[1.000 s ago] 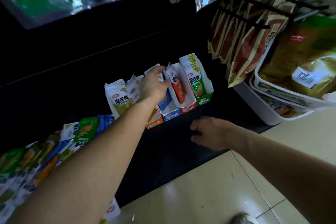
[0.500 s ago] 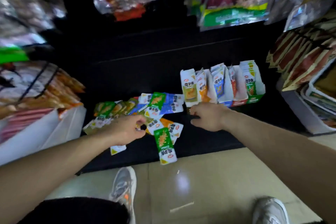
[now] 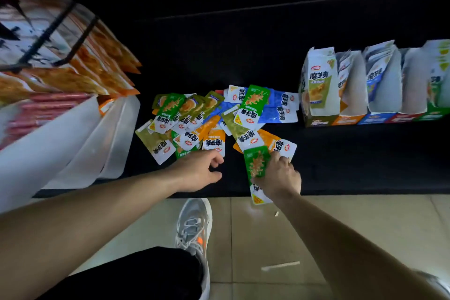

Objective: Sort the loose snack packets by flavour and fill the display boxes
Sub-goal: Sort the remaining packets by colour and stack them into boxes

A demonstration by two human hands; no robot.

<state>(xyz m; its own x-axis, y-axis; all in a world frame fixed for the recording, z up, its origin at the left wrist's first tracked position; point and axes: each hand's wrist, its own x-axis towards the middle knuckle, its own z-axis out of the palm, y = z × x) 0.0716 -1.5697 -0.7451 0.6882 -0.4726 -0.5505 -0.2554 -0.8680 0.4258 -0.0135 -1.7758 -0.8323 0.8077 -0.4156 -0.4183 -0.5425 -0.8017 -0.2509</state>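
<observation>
Resting on a bright green foil snack packet (image 3: 256,166) at the front edge of the black shelf (image 3: 353,161), the right hand (image 3: 277,178) presses its fingers onto the packet, whose lower end hangs past the edge; whether it actually grips the packet cannot be told. The left hand (image 3: 199,170) hovers just beside it with fingers loosely curled and nothing held, close to the near side of the loose heap of green, olive, orange and blue snack packets (image 3: 214,119) spread over the shelf's middle. Toward the right end of the shelf stands a row of white cardboard display boxes (image 3: 375,90), packets upright inside. Translucent white plastic tubs (image 3: 80,144) sit at the left end.
</observation>
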